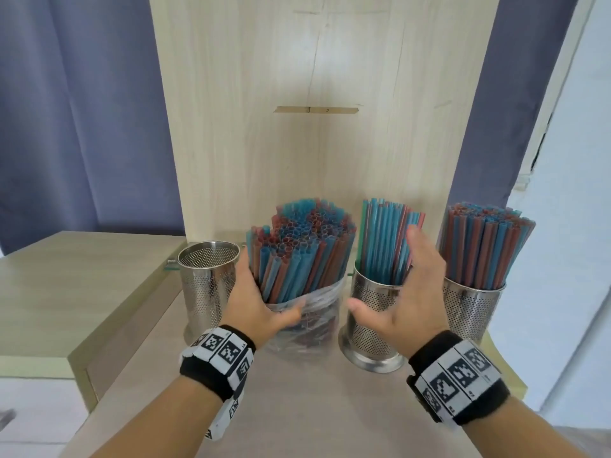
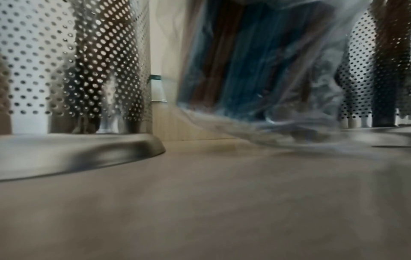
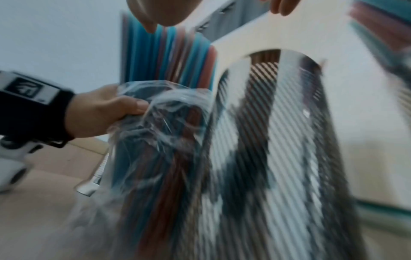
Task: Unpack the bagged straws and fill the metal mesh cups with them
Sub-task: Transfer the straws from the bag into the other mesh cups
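A clear plastic bag [image 1: 307,312] full of blue and red straws [image 1: 297,252] stands on the table between two mesh cups. My left hand [image 1: 261,302] grips the bag's left side, thumb across its front; the right wrist view shows the same left hand [image 3: 104,112] on the bag [image 3: 166,132]. My right hand [image 1: 406,292] hovers spread, fingers straight, in front of the middle cup [image 1: 373,325], holding nothing. That cup is partly filled with straws. The left cup [image 1: 208,279] is empty. The right cup [image 1: 472,312] is packed with straws.
A tall wooden back panel [image 1: 314,127] rises directly behind the cups. The tabletop [image 1: 297,408] extends toward me. A lower cabinet top [image 1: 66,292] lies to the left, with blue curtains on both sides. The left wrist view sits low, showing the empty cup [image 2: 77,70] and the bag [image 2: 255,70].
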Motion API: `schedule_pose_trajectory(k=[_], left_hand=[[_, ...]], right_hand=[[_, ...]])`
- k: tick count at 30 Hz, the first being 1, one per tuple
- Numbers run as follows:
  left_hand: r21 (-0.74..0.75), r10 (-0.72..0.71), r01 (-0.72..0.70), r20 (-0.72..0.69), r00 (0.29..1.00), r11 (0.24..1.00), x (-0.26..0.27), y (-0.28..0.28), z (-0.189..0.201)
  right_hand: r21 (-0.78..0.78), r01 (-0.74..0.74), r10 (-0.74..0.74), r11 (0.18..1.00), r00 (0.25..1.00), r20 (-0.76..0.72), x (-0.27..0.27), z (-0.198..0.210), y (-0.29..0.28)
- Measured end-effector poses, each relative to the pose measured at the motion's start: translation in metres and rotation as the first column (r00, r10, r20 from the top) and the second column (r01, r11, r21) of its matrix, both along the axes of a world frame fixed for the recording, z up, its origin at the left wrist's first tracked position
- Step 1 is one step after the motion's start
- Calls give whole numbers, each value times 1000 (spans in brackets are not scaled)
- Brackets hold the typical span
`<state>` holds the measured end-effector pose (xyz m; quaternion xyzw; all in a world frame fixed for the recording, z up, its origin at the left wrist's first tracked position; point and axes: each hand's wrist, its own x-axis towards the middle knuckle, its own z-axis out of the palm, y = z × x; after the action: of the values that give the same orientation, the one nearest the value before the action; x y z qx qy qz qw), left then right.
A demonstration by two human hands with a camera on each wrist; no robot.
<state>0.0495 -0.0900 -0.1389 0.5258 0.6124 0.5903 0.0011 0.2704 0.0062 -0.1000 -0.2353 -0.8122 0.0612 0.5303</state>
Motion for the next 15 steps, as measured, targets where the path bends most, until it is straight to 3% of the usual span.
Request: schedule_pose_trajectory(k=[1, 3, 5, 11, 15], left_hand=[[-16, -15, 15, -16, 1000, 1000, 0, 1, 0], [-47, -56, 54, -51, 997, 997, -1, 3, 0], [-60, -69, 66, -47, 996, 996, -2, 3, -1], [-38, -78, 76, -36, 996, 996, 0, 1, 1], [13, -61, 61, -39, 997, 998, -1, 1, 1]], right_hand=[[-49, -79, 81, 996, 996, 37, -4, 6, -8], [-302, -187, 214, 935, 975, 58, -16, 13, -20], [-454, -180, 229, 873, 972, 55, -30, 14, -23], [-469, -68, 169, 881, 970, 176, -55, 35, -18], [-549, -92, 167, 831, 982, 88, -58, 44, -17]])
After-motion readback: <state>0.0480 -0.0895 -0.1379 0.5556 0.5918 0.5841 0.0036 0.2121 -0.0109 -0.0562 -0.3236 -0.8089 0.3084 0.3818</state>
